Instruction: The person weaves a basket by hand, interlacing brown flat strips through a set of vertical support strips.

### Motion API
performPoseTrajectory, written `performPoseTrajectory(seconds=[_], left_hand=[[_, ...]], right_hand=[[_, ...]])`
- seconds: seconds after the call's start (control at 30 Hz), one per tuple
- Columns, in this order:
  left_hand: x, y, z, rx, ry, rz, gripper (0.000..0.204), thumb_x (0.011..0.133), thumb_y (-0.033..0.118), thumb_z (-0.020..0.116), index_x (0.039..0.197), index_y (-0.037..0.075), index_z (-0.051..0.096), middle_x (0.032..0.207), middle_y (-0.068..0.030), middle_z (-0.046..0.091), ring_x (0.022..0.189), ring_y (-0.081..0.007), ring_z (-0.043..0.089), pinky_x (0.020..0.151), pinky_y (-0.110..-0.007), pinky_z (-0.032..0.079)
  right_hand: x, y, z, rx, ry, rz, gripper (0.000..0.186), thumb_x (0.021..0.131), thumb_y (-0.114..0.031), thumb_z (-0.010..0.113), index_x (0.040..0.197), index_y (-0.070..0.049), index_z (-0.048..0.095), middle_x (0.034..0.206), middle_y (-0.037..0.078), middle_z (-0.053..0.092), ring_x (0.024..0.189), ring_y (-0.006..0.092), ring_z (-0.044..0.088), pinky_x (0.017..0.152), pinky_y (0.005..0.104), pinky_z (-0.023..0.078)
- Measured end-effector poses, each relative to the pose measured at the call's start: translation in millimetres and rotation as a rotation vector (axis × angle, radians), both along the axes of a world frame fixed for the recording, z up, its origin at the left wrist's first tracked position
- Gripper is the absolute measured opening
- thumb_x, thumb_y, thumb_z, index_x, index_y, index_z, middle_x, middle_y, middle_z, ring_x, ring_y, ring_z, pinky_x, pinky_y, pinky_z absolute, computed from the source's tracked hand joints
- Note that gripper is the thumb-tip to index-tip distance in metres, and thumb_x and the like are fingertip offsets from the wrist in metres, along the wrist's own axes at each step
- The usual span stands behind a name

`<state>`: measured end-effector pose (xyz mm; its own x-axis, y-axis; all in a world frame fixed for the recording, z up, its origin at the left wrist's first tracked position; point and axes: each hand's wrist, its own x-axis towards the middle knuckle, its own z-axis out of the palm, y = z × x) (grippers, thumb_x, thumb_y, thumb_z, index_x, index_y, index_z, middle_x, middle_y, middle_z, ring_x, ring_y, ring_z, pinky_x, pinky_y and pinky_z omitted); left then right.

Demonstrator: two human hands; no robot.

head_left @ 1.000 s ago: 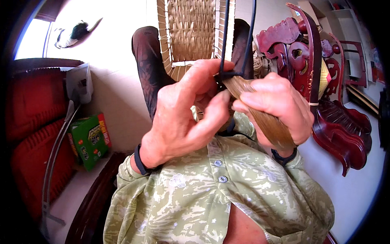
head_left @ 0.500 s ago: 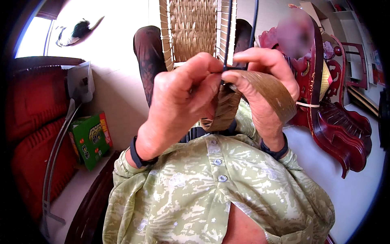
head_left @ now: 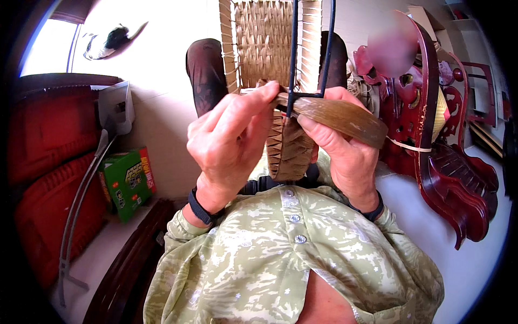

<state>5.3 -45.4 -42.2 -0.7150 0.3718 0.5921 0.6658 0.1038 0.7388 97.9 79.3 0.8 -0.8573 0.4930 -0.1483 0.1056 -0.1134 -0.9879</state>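
Observation:
My left hand (head_left: 229, 143) pinches the end of a flat brown weaving strip (head_left: 350, 119) between thumb and fingertips, just left of a thin black metal frame (head_left: 293, 54). The strip crosses the frame's lower crossbar and curves in a wide loop over my right hand (head_left: 345, 156). That hand is closed, its thumb pressed below the strip beside the frame and some fingers hidden behind. Below the crossbar hangs a folded, woven brown section (head_left: 294, 148), pointed toward my waist. Beyond it a tan woven basket (head_left: 261, 40) with corded side edges lies between my knees.
Left are a red cushioned seat (head_left: 54, 135), a grey metal stand (head_left: 81, 210) and a green box (head_left: 129, 181) on the floor. A carved dark red wooden chair (head_left: 431, 167) stands at the right. A blurred patch (head_left: 393, 48) covers something above it.
My left hand has moved left and slightly down, drawing the strip's end out past the frame. The right hand has lowered a little, and the folded woven section shows more fully.

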Motion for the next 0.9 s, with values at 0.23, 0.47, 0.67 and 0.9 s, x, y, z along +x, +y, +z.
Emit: performPoseTrajectory(seconds=[0.23,0.47,0.67,0.9], left_hand=[[-5.6,1.3,-18.1,0.266,-0.911,-0.103,0.013,0.083,-0.005,0.06,0.096,-0.006,0.059,0.063,-0.0013,0.052,0.055,-0.007,0.053,0.052,-0.018,0.042],[-33.6,3.8,18.2,-0.313,0.401,-0.107,0.053,0.064,-0.003,0.061,0.117,0.003,0.061,0.103,-0.0128,0.065,0.094,-0.025,0.063,0.099,-0.044,0.039],[-51.7,-13.3,-32.5,-0.365,0.143,0.017,0.023,0.081,-0.001,0.057,0.104,-0.002,0.061,0.084,-0.011,0.068,0.08,-0.0242,0.066,0.095,-0.04,0.044],[-25.6,-5.9,21.2,-0.4,0.315,0.022,0.041,0.078,0.007,0.064,0.118,0.005,0.059,0.103,-0.0085,0.066,0.097,-0.0228,0.063,0.104,-0.045,0.031]], right_hand=[[-2.7,2.8,4.3,0.002,-0.118,0.128,0.012,0.081,-0.011,0.065,0.084,-0.001,0.058,0.077,-0.002,0.056,0.072,0.0058,0.05,0.066,0.0207,0.04],[-3.3,4.7,-9.9,0.004,0.033,0.083,0.012,0.083,-0.011,0.064,0.088,-0.001,0.06,0.075,-0.002,0.056,0.071,0.0038,0.048,0.065,0.0196,0.039],[-1.2,3.9,-7.2,-0.001,0.043,0.123,0.009,0.085,-0.01,0.064,0.085,-0.003,0.058,0.076,-0.003,0.053,0.071,0.0023,0.046,0.061,0.0187,0.037],[2.2,3.7,-19.6,-0.052,0.105,0.114,0.01,0.086,-0.01,0.064,0.087,-0.003,0.057,0.076,-0.003,0.053,0.072,0.0025,0.047,0.065,0.0187,0.04]])
